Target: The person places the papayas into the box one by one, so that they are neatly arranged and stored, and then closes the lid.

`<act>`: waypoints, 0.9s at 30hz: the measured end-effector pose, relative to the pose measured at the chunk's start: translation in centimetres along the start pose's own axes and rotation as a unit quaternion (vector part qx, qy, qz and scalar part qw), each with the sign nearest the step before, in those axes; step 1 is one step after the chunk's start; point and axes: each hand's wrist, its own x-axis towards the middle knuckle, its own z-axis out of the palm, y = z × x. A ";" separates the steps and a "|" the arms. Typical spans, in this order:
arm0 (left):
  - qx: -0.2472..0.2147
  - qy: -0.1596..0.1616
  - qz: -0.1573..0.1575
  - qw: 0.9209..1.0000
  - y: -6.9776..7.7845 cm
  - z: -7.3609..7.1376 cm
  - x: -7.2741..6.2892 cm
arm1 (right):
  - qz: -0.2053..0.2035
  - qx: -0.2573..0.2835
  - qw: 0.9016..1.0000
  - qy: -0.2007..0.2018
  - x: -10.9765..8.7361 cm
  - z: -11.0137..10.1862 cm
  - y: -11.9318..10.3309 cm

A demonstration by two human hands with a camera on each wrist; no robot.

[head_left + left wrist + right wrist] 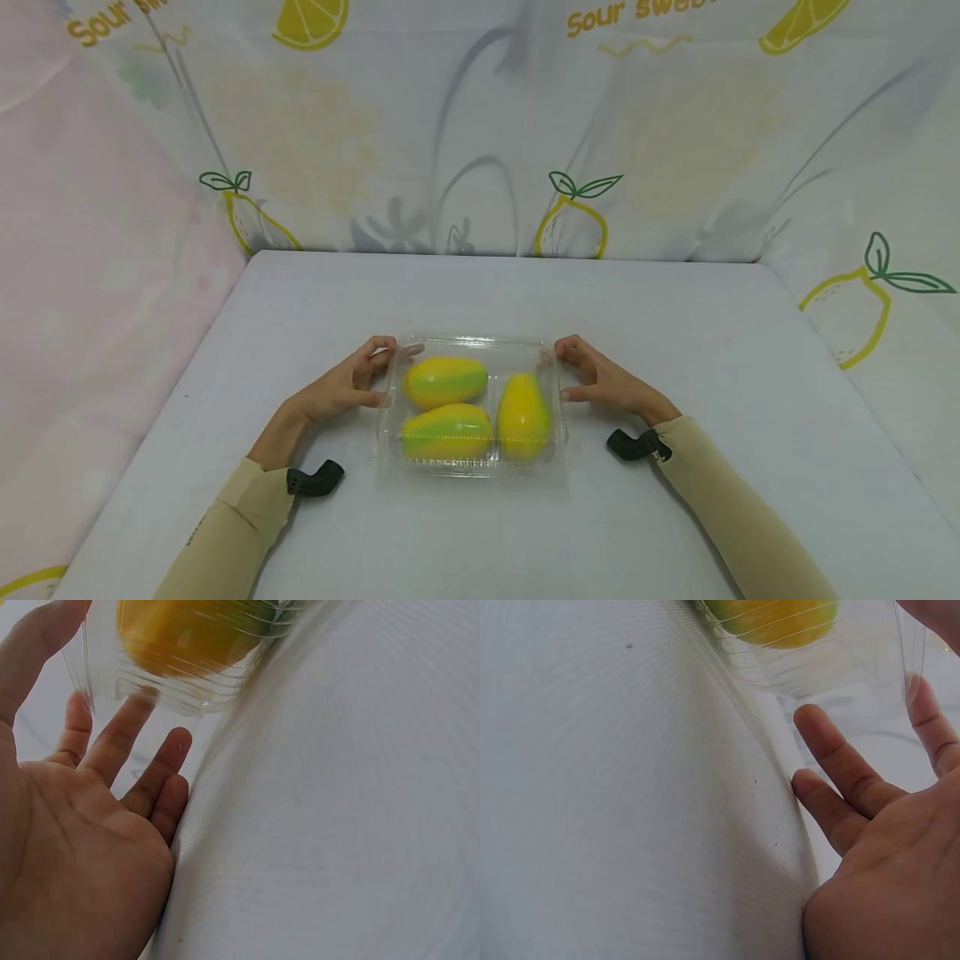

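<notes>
A clear plastic clamshell box rests on the white table with three yellow-green, mango-shaped fruits inside. Two of them, an upper fruit and a lower fruit, lie sideways in the left part. The third fruit lies lengthwise on the right, past a divider. My left hand holds the box's left edge between thumb and fingers; in the left wrist view the lower fingers are spread beside its ribbed wall. On the opposite edge, my right hand holds the box likewise, its lower fingers loosely extended.
The white table extends around the box on every side. Behind it hangs a pale cloth printed with lemons, and more cloth hangs at the left and right. A black wrist mount sticks out from the left sleeve, another black mount from the right.
</notes>
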 end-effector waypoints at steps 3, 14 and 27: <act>0.010 -0.007 0.007 1.000 -0.1 0.0 0.0 | 0.003 -0.002 1.000 -0.001 0.0 0.0 0.0; -0.018 0.002 -0.003 1.000 -0.2 0.0 -0.2 | 0.017 -0.010 1.000 -0.020 -0.2 -0.3 -0.1; 0.037 -0.002 -0.007 0.999 -0.2 -0.2 -0.3 | 0.008 -0.019 0.999 -0.034 -0.2 -0.3 0.1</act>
